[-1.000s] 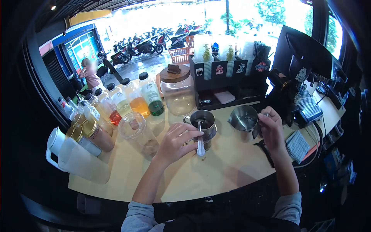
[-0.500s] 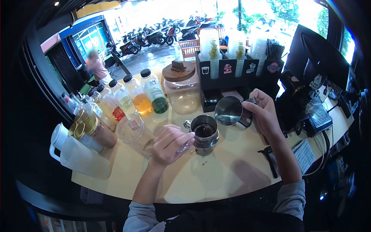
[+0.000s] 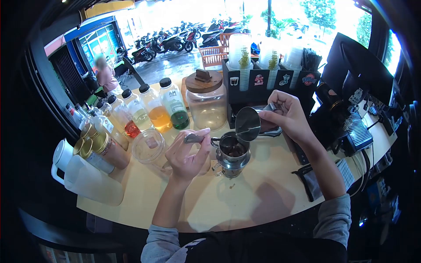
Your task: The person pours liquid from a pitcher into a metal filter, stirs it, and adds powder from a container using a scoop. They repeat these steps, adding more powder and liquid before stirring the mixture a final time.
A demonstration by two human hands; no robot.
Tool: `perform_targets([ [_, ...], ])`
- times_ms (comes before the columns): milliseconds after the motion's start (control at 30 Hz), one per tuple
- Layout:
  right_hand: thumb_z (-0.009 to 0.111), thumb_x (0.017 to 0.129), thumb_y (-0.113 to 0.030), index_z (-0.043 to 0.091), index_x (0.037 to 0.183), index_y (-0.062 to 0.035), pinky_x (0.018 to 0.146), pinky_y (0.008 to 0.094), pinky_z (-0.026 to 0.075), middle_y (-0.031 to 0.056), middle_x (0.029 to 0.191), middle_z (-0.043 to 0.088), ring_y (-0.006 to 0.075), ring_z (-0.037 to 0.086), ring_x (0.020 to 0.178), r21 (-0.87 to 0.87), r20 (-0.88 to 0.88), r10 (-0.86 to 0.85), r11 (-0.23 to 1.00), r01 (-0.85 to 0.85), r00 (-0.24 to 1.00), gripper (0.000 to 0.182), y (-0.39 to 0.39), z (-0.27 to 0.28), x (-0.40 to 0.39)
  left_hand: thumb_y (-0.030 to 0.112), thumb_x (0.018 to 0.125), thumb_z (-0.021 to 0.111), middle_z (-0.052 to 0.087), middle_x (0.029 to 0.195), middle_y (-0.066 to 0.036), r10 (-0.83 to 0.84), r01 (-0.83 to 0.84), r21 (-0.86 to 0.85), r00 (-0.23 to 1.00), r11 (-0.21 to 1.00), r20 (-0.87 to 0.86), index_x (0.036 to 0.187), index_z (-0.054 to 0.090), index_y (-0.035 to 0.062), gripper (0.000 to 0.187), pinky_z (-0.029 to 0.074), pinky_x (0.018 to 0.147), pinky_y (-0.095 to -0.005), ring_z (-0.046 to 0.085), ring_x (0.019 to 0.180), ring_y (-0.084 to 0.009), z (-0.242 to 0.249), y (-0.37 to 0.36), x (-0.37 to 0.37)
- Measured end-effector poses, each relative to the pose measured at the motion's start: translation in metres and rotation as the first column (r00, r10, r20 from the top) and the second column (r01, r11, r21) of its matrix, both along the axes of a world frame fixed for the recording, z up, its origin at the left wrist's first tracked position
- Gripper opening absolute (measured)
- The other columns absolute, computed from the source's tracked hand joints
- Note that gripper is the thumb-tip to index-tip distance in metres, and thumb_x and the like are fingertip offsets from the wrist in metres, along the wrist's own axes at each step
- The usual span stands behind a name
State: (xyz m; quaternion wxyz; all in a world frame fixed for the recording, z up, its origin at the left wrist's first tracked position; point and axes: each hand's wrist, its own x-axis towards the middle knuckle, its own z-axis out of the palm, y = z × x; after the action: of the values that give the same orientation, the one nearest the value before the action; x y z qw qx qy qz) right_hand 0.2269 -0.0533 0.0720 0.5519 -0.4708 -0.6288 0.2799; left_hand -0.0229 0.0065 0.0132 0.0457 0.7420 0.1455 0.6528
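Observation:
In my right hand [image 3: 285,114] is a metal pitcher [image 3: 248,124], gripped by its handle and tipped left over a metal coffee dripper [image 3: 233,149]. Dark, wet-looking contents show inside the dripper, which sits on top of a small glass cup [image 3: 231,171]. My left hand [image 3: 187,153] is just left of the dripper, thumb and fingers closed on a small grey metal utensil [image 3: 194,139]; its full shape is hidden. Behind that hand stands a clear plastic container [image 3: 149,147], partly covered by it.
A wood-lidded glass jar [image 3: 206,105] stands behind the dripper. Bottles of coloured liquid [image 3: 160,116] and a white pitcher [image 3: 92,179] line the left. A black cup holder [image 3: 267,87] is at the back, with a dark tool [image 3: 307,184] at right. A person [image 3: 106,76] is outside.
My right hand has brought the pitcher left and tilted it over the dripper. My left hand has risen and turned, lifting the grey utensil away from the dripper's side.

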Motion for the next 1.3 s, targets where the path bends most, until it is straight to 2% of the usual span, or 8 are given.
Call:
perform_targets([
  [300, 0.069, 0.082, -0.002, 0.046, 0.076, -0.0042, 0.048, 0.0145, 0.038, -0.0054, 0.067, 0.048, -0.0035, 0.045, 0.059, -0.095, -0.055, 0.006, 0.995, -0.012, 0.998, 0.024, 0.002, 0.005, -0.010, -0.003, 0.075, 0.069, 0.067, 0.075, -0.009, 0.019, -0.019, -0.002, 1.000, 1.000, 0.017, 0.091, 0.068, -0.0021, 0.017, 0.048, 0.056, -0.0250, 0.062, 0.060, -0.0146, 0.008, 0.005, 0.007],
  [367, 0.069, 0.082, -0.002, 0.045, 0.076, -0.0041, 0.050, 0.0146, 0.043, -0.0051, 0.067, 0.048, -0.0026, 0.048, 0.060, -0.078, 0.030, -0.005, 0.997, 0.008, 1.000, 0.025, 0.006, 0.003, -0.005, -0.003, 0.075, 0.069, 0.068, 0.077, -0.009, 0.010, -0.009, -0.035, 1.000, 0.999, 0.028, 0.091, 0.068, -0.0021, 0.017, 0.048, 0.056, -0.0250, 0.062, 0.060, -0.0145, 0.008, 0.006, 0.008],
  [500, 0.070, 0.082, -0.003, 0.046, 0.076, -0.0039, 0.050, 0.0148, 0.043, -0.0043, 0.068, 0.050, -0.0022, 0.049, 0.061, -0.076, -0.008, 0.001, 0.997, -0.001, 1.000, 0.025, 0.003, 0.006, -0.006, -0.003, 0.075, 0.069, 0.067, 0.076, -0.009, 0.001, 0.000, -0.051, 0.999, 0.999, 0.036, 0.091, 0.068, -0.0020, 0.017, 0.048, 0.056, -0.0251, 0.062, 0.061, -0.0150, 0.010, 0.006, 0.008],
  [800, 0.069, 0.081, -0.002, 0.047, 0.077, -0.0025, 0.053, 0.0149, 0.045, -0.0020, 0.071, 0.053, -0.0014, 0.051, 0.063, -0.030, -0.040, -0.023, 0.999, 0.022, 0.999, 0.023, -0.004, 0.006, 0.003, -0.003, 0.072, 0.070, 0.060, 0.068, -0.006, 0.012, -0.007, 0.071, 0.998, 0.997, -0.067, 0.093, 0.069, 0.0018, 0.021, 0.047, 0.059, -0.0285, 0.059, 0.063, -0.0183, 0.015, 0.004, 0.002],
  [867, 0.070, 0.081, -0.002, 0.047, 0.077, -0.0028, 0.051, 0.0141, 0.040, -0.0024, 0.071, 0.053, -0.0024, 0.049, 0.062, -0.017, -0.092, -0.019, 1.000, 0.017, 0.996, 0.023, -0.008, 0.008, 0.000, -0.003, 0.072, 0.069, 0.060, 0.069, -0.006, 0.017, -0.010, 0.084, 0.996, 0.996, -0.087, 0.093, 0.069, 0.0018, 0.022, 0.047, 0.059, -0.0288, 0.059, 0.062, -0.0187, 0.015, 0.002, 0.001],
  [1000, 0.070, 0.081, -0.002, 0.047, 0.078, -0.0028, 0.051, 0.0141, 0.041, -0.0023, 0.071, 0.054, -0.0022, 0.050, 0.063, -0.003, -0.054, -0.002, 1.000, 0.002, 0.999, 0.023, -0.009, 0.005, 0.002, -0.003, 0.072, 0.069, 0.060, 0.068, -0.006, 0.016, -0.003, 0.123, 0.995, 0.992, -0.104, 0.094, 0.069, 0.0017, 0.022, 0.047, 0.059, -0.0291, 0.058, 0.062, -0.0191, 0.017, 0.001, 0.002],
  [1167, 0.069, 0.082, -0.002, 0.046, 0.079, -0.0021, 0.054, 0.0158, 0.049, -0.0010, 0.072, 0.054, -0.0008, 0.053, 0.064, -0.053, -0.125, 0.015, 0.998, -0.022, 0.992, 0.023, -0.010, 0.009, -0.014, -0.001, 0.074, 0.070, 0.061, 0.070, -0.006, 0.025, -0.004, 0.148, 0.989, 0.989, -0.143, 0.096, 0.067, 0.0016, 0.022, 0.047, 0.059, -0.0298, 0.058, 0.063, -0.0195, 0.016, -0.004, 0.002],
  [1300, 0.068, 0.082, -0.001, 0.046, 0.078, -0.0021, 0.055, 0.0160, 0.051, -0.0008, 0.073, 0.053, -0.0013, 0.051, 0.063, -0.056, -0.093, -0.002, 0.998, -0.003, 0.996, 0.023, -0.009, 0.009, -0.017, 0.000, 0.075, 0.071, 0.061, 0.073, -0.006, 0.027, 0.001, 0.158, 0.984, 0.988, -0.176, 0.097, 0.066, 0.0023, 0.023, 0.047, 0.060, -0.0302, 0.059, 0.065, -0.0199, 0.013, -0.006, 0.003],
])
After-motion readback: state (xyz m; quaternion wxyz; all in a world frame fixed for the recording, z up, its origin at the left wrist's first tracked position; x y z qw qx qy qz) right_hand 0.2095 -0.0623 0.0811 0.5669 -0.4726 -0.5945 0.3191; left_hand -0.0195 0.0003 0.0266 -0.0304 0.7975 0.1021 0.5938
